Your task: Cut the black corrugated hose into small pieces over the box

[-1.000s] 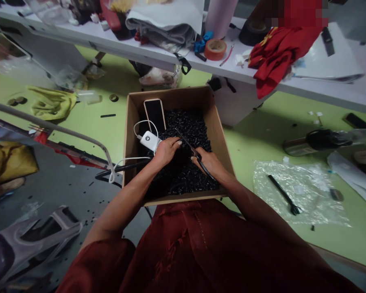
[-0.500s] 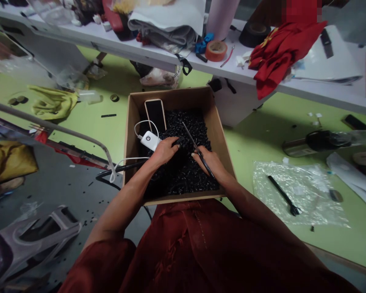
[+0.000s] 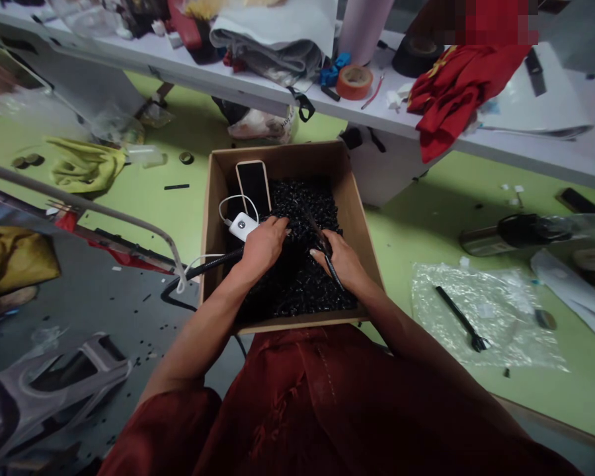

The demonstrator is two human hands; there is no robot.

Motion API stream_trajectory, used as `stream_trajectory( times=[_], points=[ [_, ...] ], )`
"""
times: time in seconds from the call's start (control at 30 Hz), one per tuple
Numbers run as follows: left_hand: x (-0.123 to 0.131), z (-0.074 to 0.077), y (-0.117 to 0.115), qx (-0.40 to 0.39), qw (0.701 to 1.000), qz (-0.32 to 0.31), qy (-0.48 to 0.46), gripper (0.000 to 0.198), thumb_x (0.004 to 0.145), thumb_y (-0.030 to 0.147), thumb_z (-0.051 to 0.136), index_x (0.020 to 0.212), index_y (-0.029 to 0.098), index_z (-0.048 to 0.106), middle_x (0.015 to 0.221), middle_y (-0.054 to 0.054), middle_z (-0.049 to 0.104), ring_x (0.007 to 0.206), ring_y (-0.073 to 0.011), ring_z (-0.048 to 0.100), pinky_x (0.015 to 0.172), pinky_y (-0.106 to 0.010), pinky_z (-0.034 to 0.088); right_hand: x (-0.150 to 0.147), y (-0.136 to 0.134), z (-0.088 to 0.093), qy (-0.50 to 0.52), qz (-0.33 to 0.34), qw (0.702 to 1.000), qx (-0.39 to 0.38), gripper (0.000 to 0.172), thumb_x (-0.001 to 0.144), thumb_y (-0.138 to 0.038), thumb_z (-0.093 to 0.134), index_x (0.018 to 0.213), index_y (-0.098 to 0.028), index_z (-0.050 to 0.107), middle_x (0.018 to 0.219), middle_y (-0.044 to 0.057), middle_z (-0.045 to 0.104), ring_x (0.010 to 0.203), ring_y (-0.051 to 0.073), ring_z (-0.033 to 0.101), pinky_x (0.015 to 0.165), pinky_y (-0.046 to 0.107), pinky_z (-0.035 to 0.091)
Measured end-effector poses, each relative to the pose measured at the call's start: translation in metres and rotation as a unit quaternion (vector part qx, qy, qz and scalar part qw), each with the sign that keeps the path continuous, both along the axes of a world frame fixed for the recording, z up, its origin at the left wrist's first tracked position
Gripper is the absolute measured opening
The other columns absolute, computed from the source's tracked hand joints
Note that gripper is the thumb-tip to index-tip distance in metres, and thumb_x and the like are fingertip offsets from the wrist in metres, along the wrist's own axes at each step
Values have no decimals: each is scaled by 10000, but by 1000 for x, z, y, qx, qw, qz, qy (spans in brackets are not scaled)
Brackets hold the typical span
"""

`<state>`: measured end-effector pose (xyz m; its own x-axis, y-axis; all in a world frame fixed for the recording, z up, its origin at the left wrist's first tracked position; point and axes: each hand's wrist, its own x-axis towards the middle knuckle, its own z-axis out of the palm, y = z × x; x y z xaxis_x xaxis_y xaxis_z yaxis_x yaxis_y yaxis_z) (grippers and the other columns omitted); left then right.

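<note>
A cardboard box (image 3: 364, 231) holds many small glossy black pieces (image 3: 307, 287). Inside it, my left hand (image 3: 265, 244) has its fingers closed round a black corrugated tube (image 3: 208, 266), which runs out over the box's left side. My right hand (image 3: 340, 258) grips a long thin dark tool (image 3: 333, 271), its tip pointing up and away over the pieces. A white power bank (image 3: 242, 226) with a white cable lies just beyond my left hand, and a phone (image 3: 254, 185) leans in the far left corner.
Beyond the box stands a cluttered white table (image 3: 277, 82) with orange tape (image 3: 354, 82) and red cloth (image 3: 461, 92). A clear plastic bag (image 3: 496, 317) and a flask (image 3: 510, 235) lie right. Left are a metal rail (image 3: 104, 201) and a stool (image 3: 69, 390).
My left hand has shifted slightly left and nearer to me, and the black tube lies differently at the box's left edge. The tool in my right hand has tilted slightly, its tip now blurred.
</note>
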<state>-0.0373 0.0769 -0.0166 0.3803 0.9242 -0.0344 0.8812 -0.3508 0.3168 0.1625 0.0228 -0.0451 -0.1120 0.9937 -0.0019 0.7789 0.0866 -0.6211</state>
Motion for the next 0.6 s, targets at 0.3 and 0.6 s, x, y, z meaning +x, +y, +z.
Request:
stream_trajectory(
  times=[0.3,0.6],
  points=[
    [-3,10,-1,-30,980,39,-193,327,947,327,384,1154,159,575,992,-80,667,908,-191,612,793,-286,447,-3,-2,5,-9,9,1000,13,581,818,-446,573,1310,-162,456,1256,168,568,1155,327,538,952,500,426],
    [-4,10,2,-158,908,60,-382,263,885,325,446,1012,157,602,724,6,587,573,-90,469,571,-218,392,-4,-3,5,-23,37,999,10,608,815,-478,570,1320,-163,448,1238,173,569,1147,339,538,939,514,424]
  ],
)
